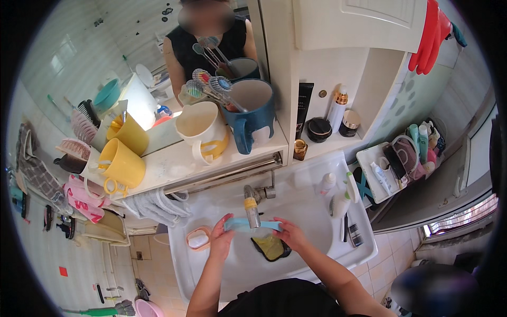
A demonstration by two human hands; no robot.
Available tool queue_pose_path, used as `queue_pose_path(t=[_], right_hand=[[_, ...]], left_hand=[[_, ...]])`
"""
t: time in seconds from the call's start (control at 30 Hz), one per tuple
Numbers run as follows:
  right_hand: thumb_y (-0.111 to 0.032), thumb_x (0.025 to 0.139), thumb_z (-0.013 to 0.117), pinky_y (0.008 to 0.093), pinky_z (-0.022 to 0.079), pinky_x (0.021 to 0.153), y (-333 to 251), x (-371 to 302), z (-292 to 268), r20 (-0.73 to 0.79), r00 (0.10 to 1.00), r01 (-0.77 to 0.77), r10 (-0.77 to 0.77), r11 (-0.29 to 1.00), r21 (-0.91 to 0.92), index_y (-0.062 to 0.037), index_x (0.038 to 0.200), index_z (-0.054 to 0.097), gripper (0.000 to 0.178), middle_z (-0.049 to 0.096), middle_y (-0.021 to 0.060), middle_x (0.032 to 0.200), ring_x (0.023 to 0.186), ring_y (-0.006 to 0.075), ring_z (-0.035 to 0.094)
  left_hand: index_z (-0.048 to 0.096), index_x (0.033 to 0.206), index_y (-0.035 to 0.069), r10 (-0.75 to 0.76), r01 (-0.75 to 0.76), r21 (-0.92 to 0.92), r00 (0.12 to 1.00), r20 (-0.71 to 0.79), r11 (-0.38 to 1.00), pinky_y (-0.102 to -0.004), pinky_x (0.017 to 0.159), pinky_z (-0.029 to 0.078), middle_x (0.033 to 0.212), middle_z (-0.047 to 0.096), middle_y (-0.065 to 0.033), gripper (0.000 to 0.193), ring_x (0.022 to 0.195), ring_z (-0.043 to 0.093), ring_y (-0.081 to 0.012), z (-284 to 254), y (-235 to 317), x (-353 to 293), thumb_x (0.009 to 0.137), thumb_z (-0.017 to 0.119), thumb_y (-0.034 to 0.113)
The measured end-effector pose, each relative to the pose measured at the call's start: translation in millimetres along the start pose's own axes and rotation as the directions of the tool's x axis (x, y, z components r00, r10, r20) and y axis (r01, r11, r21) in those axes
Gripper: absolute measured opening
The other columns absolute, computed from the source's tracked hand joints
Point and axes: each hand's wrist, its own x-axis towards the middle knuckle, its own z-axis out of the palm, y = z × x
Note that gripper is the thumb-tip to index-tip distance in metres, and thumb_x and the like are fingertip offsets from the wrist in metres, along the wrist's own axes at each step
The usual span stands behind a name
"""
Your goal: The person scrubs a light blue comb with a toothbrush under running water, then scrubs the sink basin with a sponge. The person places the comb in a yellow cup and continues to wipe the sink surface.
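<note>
Over the white sink (317,259), both my hands hold a light blue, long, shallow plastic piece (238,224) under the tap (251,206). My left hand (222,235) is closed on its left end, my right hand (290,233) on its right end. The tap spout hides part of its middle. Its exact kind does not show. Below it, in the basin, lies a yellow-green sponge or cloth with black edging (271,246). A pink soap dish (198,239) with white soap sits on the rim beside my left hand.
A shelf above the sink bears yellow (127,164), white (203,127) and blue (252,108) mugs. Bottles (340,203), a comb (356,236) and a black-handled item stand or lie on the right rim. A grey towel (158,205) hangs at the left; red gloves (430,39) hang upper right.
</note>
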Motion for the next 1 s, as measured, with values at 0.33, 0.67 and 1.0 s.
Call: queue_pose_path(t=[0.33,0.67,1.0], right_hand=[[-0.006,0.091,0.042,0.03,0.052,0.078,-7,-31,-69,-0.171,0.982,0.099,-0.082,0.991,0.094,-0.0021,0.122,0.046,0.032,0.057,0.0109,0.105,0.088,0.0197,0.059],[-0.004,0.09,0.042,0.0318,0.051,0.08,2,6,-15,0.021,0.999,0.041,-0.044,0.991,0.129,0.0,0.12,0.045,0.031,0.056,0.0151,0.101,0.089,0.0224,0.058],[-0.007,0.086,0.052,0.0396,0.044,0.09,25,8,50,0.12,0.984,-0.051,0.129,0.86,-0.507,-0.0062,0.113,0.055,0.027,0.057,0.0098,0.114,0.106,0.0303,0.054]], left_hand=[[0.043,0.127,0.003,-0.231,0.243,-0.049,0.957,0.176,0.969,-0.0327,0.097,0.039,0.126,0.049,-0.0104,0.046,0.113,0.05,-0.0205,64,-27,7,0.083,0.049,-0.007],[0.05,0.12,0.003,-0.096,0.096,-0.029,0.995,-0.004,0.995,-0.0327,0.089,0.046,0.114,0.056,-0.0055,0.036,0.102,0.055,-0.0161,33,14,15,0.085,0.051,-0.004],[0.06,0.106,-0.001,0.282,-0.204,0.502,0.956,-0.085,0.84,-0.0232,0.072,0.048,0.089,0.064,-0.0052,0.024,0.079,0.061,-0.0116,-18,126,-41,0.083,0.06,0.004]])
